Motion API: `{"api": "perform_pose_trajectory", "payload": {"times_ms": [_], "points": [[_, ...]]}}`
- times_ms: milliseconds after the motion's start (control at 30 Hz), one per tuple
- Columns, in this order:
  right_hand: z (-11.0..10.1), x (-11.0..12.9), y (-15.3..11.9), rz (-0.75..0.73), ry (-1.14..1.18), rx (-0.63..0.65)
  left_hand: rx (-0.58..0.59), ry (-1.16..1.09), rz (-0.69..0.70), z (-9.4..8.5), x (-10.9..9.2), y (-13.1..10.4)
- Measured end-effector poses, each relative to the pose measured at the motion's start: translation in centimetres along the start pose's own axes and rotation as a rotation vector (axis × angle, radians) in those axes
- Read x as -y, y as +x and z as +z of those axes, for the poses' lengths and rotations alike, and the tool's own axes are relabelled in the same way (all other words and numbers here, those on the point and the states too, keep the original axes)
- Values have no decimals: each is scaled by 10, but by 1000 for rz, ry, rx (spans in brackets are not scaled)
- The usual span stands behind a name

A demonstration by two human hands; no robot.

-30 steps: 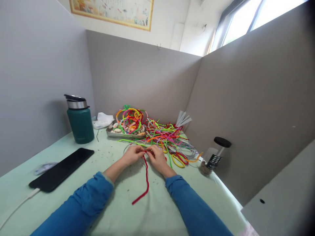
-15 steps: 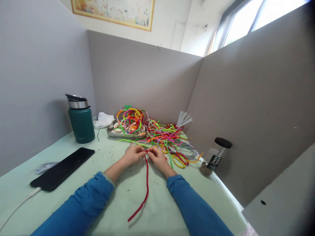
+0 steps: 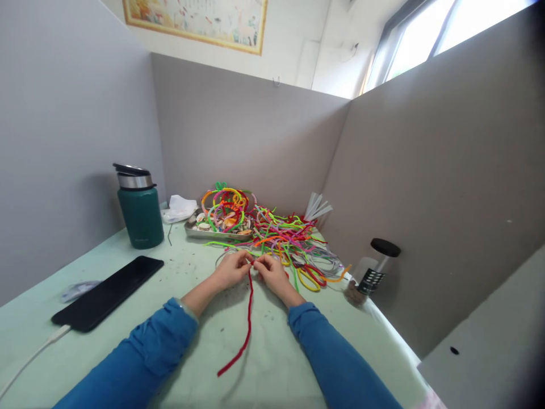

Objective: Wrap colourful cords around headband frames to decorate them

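Both hands meet over the middle of the table, fingertips pinched around the upper end of a red pipe cleaner [image 3: 249, 318]. My left hand [image 3: 232, 269] grips it from the left, and my right hand [image 3: 272, 272] from the right, with their fingertips almost touching. From the pinch the long red tail hangs toward me and bends left near its loose end. A small red bit shows between the fingers; its exact shape is too small to tell. Just beyond the hands lies a heap of colourful pipe cleaners [image 3: 285, 232].
A metal tray [image 3: 213, 234] holds shells and bent pipe-cleaner loops. On the left are a green bottle [image 3: 140, 218], a black phone [image 3: 110, 292] with a white cable, and white tissue [image 3: 179, 208]. A clear jar [image 3: 370, 275] with a black lid stands right. Grey partitions enclose the table.
The hanging tail of the red pipe cleaner has swung slightly left and its loose end has lifted a little. Both hands keep their pinch in nearly the same place.
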State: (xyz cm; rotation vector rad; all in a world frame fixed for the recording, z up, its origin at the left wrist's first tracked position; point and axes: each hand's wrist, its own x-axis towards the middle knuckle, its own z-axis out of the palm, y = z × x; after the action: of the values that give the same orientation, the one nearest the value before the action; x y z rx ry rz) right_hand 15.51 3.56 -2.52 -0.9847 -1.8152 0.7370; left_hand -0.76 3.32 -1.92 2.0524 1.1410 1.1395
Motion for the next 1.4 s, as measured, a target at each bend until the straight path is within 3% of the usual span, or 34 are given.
{"api": "perform_pose_trajectory", "payload": {"times_ms": [367,633,1067,1400], "points": [[-1,-1,2,43,55,37,-101,104,45,-2,-7,-2],[1,9,-5,-130,-246,113,-151,120,20,-3,-5,0],[2,7,-1,-114,-315,75,-195,125,-18,-5,-12,-3],[4,4,1,-127,-337,39,-170,84,50,-5,-8,-4]]}}
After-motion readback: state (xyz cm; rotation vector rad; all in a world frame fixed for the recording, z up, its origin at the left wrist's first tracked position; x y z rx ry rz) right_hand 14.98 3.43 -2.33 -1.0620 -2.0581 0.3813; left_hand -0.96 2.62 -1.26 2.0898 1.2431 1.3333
